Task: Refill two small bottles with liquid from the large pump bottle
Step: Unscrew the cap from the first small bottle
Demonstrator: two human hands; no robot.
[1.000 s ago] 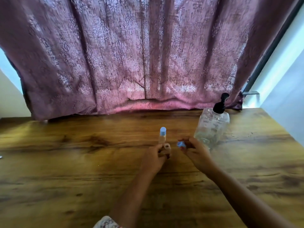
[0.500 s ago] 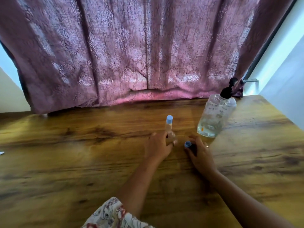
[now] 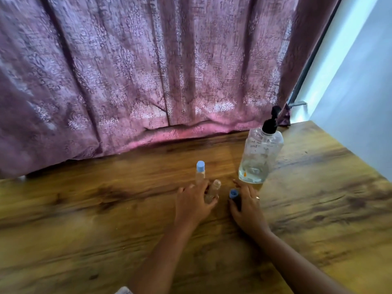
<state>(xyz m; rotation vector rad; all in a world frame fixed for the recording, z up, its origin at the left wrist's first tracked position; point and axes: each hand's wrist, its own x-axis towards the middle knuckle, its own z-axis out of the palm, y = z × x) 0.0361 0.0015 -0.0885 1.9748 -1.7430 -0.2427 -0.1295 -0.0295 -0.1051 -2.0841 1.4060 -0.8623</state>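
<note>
Hands getting one little bottle ready to fill.

The left hand point(image 3: 194, 201) is wrapped around the open small bottle point(image 3: 212, 190), which has no cap and leans a bit to the right. The right hand point(image 3: 246, 205) pinches the blue cap point(image 3: 233, 193) with its fingers closed on it. Both sit on the wooden table point(image 3: 84, 219), just in front of the big pump bottle point(image 3: 259, 155). The other small bottle point(image 3: 200, 171) stands behind the left hand with its cap on. I think the cap must be put down next, then the open bottle goes under the black pump point(image 3: 272, 119).
</note>
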